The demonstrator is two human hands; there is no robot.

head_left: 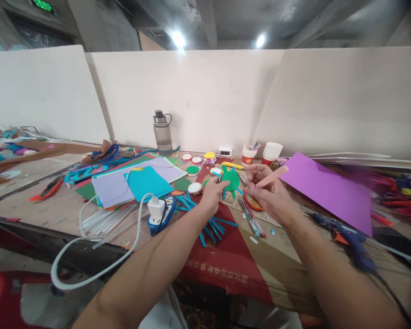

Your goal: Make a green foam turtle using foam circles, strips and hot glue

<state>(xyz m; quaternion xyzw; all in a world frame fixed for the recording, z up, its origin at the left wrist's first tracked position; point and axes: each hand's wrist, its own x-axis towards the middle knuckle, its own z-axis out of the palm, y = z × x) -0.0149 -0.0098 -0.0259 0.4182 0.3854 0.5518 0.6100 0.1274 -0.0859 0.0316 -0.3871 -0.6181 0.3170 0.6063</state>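
My left hand (pixel 213 195) is closed on the edge of a green paper disc (pixel 230 181) with blue and green paper tabs sticking out around it. Just right of the disc, my right hand (pixel 272 194) is closed around a pale pinkish stick (pixel 272 177) that points up and to the right. What its fingertips pinch is too small to make out. Below the hands lie several thin pens (pixel 250 218) and orange-handled scissors (pixel 253 202), partly hidden. Cut blue paper strips (pixel 214 226) spread beneath my left forearm.
Coloured paper sheets (pixel 149 183), a blue power strip (pixel 162 217) and its white cable fill the left. A glue gun (pixel 351 242) and purple sheet (pixel 332 194) are at right. Behind stand a water bottle (pixel 162 135), paper cups (pixel 248 155) and round lids (pixel 195 188).
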